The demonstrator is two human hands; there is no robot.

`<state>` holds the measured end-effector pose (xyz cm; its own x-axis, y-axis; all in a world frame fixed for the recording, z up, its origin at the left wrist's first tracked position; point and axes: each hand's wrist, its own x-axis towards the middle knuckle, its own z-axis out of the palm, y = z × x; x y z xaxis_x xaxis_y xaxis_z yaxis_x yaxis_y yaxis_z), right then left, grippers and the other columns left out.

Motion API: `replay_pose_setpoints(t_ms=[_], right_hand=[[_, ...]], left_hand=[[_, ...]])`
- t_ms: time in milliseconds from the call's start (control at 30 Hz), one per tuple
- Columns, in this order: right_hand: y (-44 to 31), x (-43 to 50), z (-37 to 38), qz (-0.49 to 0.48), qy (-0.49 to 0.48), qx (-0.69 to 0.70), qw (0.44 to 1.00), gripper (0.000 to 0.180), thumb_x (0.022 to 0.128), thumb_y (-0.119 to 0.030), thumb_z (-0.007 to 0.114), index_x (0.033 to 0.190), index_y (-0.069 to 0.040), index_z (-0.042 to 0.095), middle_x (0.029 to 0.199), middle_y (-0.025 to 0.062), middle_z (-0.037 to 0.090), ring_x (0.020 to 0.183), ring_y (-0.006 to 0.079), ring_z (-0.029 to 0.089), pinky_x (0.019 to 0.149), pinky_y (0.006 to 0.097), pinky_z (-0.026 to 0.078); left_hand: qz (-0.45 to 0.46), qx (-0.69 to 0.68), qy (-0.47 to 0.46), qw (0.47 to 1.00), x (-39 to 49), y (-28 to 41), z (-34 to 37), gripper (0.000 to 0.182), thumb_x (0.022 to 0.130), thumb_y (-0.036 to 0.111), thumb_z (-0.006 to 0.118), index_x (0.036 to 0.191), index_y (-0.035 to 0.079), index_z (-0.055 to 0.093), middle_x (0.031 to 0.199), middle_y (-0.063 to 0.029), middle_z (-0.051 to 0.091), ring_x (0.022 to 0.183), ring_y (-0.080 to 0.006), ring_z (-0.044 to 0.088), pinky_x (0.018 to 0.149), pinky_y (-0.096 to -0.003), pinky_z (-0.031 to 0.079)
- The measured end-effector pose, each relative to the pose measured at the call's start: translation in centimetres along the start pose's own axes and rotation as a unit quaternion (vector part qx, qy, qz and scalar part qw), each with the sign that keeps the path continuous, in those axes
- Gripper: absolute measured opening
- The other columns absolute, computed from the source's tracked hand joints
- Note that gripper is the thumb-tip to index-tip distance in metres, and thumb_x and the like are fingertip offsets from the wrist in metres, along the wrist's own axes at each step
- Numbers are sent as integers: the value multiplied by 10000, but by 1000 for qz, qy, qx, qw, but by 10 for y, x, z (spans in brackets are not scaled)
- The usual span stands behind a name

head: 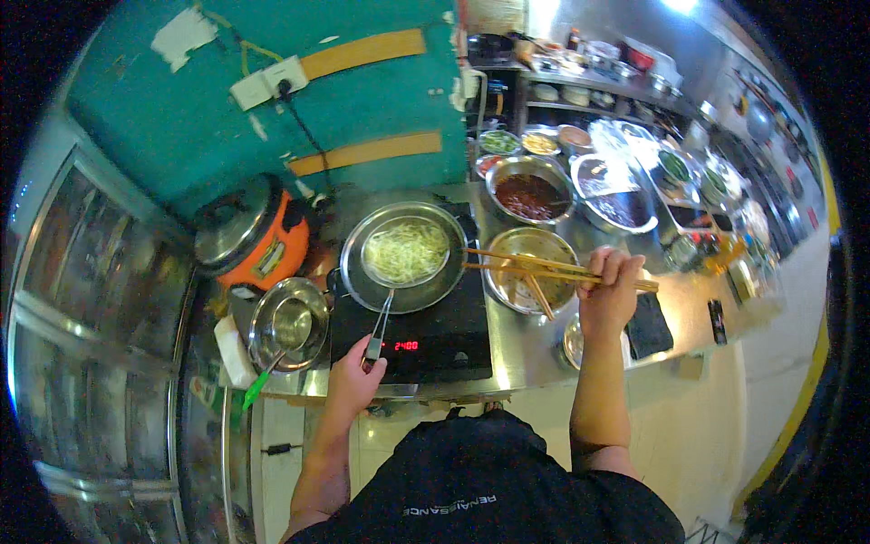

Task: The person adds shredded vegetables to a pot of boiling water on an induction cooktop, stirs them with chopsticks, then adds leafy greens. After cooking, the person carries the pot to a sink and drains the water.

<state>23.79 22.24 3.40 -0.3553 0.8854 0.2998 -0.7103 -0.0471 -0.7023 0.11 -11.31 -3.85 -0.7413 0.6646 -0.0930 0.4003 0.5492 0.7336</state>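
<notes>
My left hand (358, 374) grips the handle of a round metal strainer (382, 325). Pale green shredded vegetable or noodles (408, 251) fill its basket, which sits within a wide metal pot (353, 282) on a black induction cooktop (435, 353) with a lit red display. A pair of long wooden chopsticks (523, 262) is held in my right hand (610, 289). Their tips point left, close to the pot's right rim, over a metal bowl (571, 255) in which a wooden utensil (538, 297) leans.
Left of the cooktop stand an orange rice cooker (285, 238) and a metal bowl (262, 340) with a green-handled ladle (257, 389). Behind on the right are a pot of dark red sauce (527, 197), another pot of dark liquid (622, 207) and several ingredient bowls. A black cloth or pouch (649, 330) lies right.
</notes>
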Motion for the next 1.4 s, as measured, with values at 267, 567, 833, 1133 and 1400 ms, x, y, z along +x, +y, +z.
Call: replay_pose_setpoints(t_ms=[267,567,833,1133,1400], right_hand=[[121,79,39,-44,-262,-204,942,640,1112,-498,321,728,-27,519,847,133,618,820,237,587,780,363,475],[187,99,96,35,-387,-333,859,396,1046,-273,581,783,13,654,724,92,640,654,193,580,651,348,483],[180,103,105,65,-396,-374,836,498,1097,-359,485,799,12,632,738,65,648,711,167,591,713,328,497],[160,86,104,41,-344,-384,856,424,1086,-325,507,852,-1,649,765,63,654,729,169,600,720,339,497],[154,93,97,15,-304,-352,885,434,1069,-354,544,822,-12,650,744,47,651,721,146,576,703,325,474]], left_hand=[[-38,58,24,997,1,22,5,524,896,268,727,1382,114,607,814,-128,713,739,-308,698,705,-407,545],[-69,18,23,997,8,27,13,495,900,247,723,1369,122,623,837,-152,712,741,-308,679,706,-406,536],[-51,31,8,998,12,28,8,515,907,224,723,1382,64,604,995,-187,741,868,-315,708,794,-412,547],[15,73,30,997,11,11,7,477,898,260,710,1352,140,627,852,-213,711,769,-391,698,691,-469,548],[51,42,34,997,11,-8,7,490,904,275,702,1364,128,618,829,-205,706,758,-389,697,679,-476,545]])
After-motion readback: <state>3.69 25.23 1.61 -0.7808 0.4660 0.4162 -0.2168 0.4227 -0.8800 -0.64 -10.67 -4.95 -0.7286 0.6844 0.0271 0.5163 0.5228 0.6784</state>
